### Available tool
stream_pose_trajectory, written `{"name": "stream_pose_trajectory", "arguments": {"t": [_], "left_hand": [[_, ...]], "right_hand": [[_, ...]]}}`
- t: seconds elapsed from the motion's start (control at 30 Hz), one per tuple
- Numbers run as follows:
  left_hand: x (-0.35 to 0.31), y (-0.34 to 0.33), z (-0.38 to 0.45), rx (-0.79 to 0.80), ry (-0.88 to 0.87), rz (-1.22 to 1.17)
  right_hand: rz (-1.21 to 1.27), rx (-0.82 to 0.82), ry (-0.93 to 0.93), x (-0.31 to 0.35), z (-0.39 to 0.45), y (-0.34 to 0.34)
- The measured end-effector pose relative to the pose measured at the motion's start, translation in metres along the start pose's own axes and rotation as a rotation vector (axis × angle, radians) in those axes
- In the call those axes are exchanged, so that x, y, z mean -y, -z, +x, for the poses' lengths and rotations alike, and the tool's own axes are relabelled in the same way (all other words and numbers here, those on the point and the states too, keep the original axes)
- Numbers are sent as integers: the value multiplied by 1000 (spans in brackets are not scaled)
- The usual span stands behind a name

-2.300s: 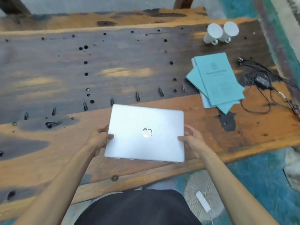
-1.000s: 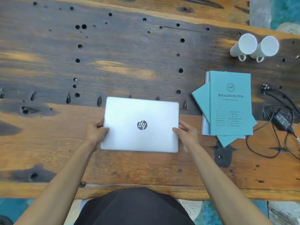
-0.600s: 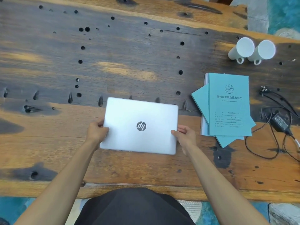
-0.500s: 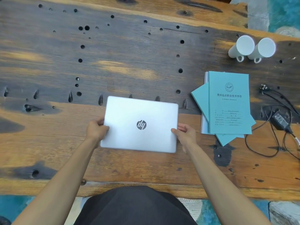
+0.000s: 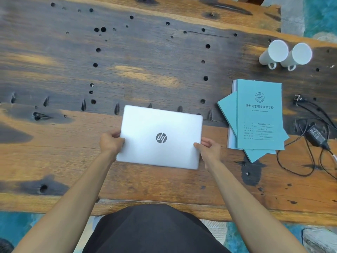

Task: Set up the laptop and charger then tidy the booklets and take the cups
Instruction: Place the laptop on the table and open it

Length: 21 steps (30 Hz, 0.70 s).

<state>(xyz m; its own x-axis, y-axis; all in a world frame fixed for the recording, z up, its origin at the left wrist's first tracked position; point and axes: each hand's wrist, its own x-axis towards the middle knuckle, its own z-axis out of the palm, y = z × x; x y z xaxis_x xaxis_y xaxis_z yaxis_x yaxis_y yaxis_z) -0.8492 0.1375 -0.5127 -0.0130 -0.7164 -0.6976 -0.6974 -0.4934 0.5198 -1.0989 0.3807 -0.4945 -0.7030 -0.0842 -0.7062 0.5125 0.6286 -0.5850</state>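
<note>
**Closed laptop held at both side edges over a wooden table**

A silver laptop (image 5: 161, 136), lid shut and logo facing up, lies between a person's two hands near the front of a worn wooden table (image 5: 73, 70). The left hand (image 5: 111, 142) grips its left edge, fingers curled onto the lid. The right hand (image 5: 209, 147) pinches its right edge, thumb on top. Whether the laptop rests flat or is slightly lifted is hard to tell. To the right lies a loose pile of teal booklets (image 5: 259, 114). Beyond them, a black charger (image 5: 316, 136) sits among tangled cable. Two white cups (image 5: 285, 53) lie on their sides, touching, at the far right.
</note>
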Motion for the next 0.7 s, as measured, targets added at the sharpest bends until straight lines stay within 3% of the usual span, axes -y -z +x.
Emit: {"name": "stream_pose_trajectory", "arguments": {"t": [0.17, 0.37, 0.5, 0.7], "left_hand": [[-4, 6, -9, 56, -24, -25], [4, 22, -28, 229, -88, -203], [32, 32, -47, 282, -99, -309], [75, 35, -73, 324, -27, -579]], "right_hand": [[-97, 4, 53, -3, -2, -1], [-411, 33, 221, 5, -18, -3], [-785, 97, 501, 0, -44, -13], [-1161, 400, 954, -20, -68, -42]]}}
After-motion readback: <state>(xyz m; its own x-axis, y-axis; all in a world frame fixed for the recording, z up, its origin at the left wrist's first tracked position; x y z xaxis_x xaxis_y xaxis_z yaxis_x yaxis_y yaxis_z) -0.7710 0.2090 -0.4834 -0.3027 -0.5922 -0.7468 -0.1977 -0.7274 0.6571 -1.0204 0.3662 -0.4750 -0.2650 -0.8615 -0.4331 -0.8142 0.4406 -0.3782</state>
